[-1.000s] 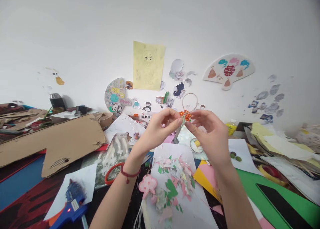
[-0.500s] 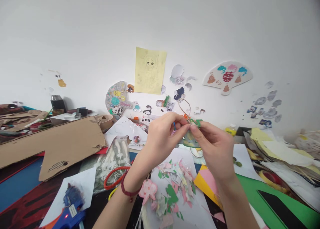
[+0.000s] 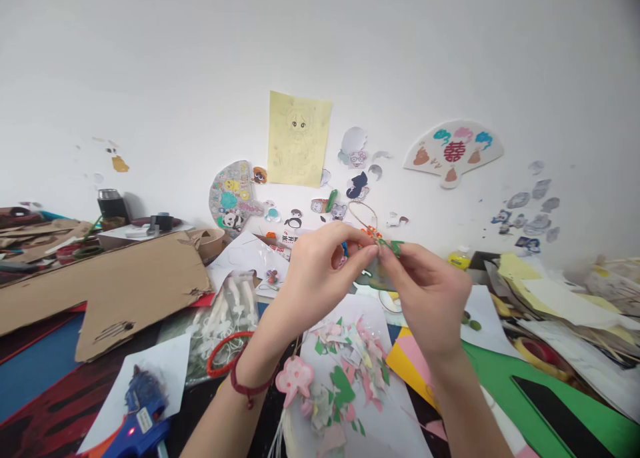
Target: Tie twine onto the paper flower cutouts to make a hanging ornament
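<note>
The green ornament (image 3: pixel 383 279) is between both hands, its body below the fingertips, its cord loop (image 3: pixel 363 205) rising above, leaning left, with orange beads (image 3: pixel 371 231) at the loop's base. The left hand (image 3: pixel 317 261) and right hand (image 3: pixel 434 291) meet at its top, each grip a thumb-and-finger pinch, neither clearly nearer. Nearer the body, paper scraps (image 3: pixel 343 386) lie on a white sheet (image 3: pixel 393 411).
</note>
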A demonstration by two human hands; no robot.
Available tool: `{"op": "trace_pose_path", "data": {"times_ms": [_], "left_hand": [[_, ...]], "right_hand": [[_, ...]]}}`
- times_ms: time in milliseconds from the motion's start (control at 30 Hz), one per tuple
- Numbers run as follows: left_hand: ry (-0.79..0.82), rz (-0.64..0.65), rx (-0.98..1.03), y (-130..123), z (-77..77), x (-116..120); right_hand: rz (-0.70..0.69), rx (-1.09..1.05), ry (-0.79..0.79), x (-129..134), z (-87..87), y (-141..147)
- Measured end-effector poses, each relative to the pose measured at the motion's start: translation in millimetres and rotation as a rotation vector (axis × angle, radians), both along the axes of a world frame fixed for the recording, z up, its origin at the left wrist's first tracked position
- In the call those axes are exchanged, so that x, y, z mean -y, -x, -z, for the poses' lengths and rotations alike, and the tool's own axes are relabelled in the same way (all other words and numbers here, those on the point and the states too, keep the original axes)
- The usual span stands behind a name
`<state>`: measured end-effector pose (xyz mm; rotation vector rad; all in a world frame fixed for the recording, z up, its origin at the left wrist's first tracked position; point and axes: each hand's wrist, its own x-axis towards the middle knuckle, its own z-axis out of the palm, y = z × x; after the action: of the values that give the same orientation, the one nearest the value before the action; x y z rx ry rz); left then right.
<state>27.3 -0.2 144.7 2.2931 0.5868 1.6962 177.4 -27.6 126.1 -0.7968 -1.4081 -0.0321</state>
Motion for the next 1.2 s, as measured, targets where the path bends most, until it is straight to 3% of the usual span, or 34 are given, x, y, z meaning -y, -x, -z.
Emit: {"op": "trace_pose_path", "data": {"times_ms": [200, 433, 633, 833, 967, 1100, 1200], "left_hand": [[-0.028, -0.011, 0.022, 0.8, -1.5, -0.7], [-0.218, -0.13, -0.094, 3.6, 0.7, -2.7], [-0.419, -0.22, -0.064, -3.1, 4.1, -7.7], [-0.378, -0.191, -0.027, -4.6, 4.4, -7.6], [-0.349, -0.175, -0.03, -4.1, 3.4, -7.0], [-0.381, -0.156, -0.03, -4.2, 3.5, -7.3], [-0.389, -0.15, -0.028, -4.7, 4.0, -7.6]], "right_hand": [[-0.003, 0.029, 0.013, 3.1, -0.6, 1.7], [-0.056, -0.06, 0.086, 3.2, -1.4, 0.7], [-0.073, -0.047, 0.119, 4.2, -1.5, -1.3], [-0.158, -0.09, 0.139, 3.5, -0.6, 0.2], [-0.054, -0.119, 0.059, 4.8, 0.8, 3.2], [0.168, 0.028, -0.073, 4.2, 5.8, 2.4], [0.261, 0.127, -0.117, 2.0, 9.2, 0.3]]}}
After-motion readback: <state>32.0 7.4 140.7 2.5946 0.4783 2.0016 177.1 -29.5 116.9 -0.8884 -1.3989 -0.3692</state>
